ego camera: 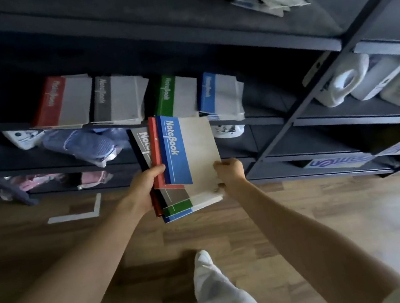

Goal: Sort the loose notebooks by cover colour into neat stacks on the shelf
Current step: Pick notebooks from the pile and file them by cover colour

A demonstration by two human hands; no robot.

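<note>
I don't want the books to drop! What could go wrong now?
1. The left hand grips a fanned, uneven bundle; pulling the top blue notebook out with the right hand might let others slide to the floor.
2. The blue stack on the shelf looks ragged and overhangs the edge, so adding one could tip it.

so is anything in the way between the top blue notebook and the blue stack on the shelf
Nothing visible does. The blue notebook, pinched by the right hand, tops the bundle, and the blue stack lies just up and right of it, top uncovered. The green stack sits beside, not across.
</note>
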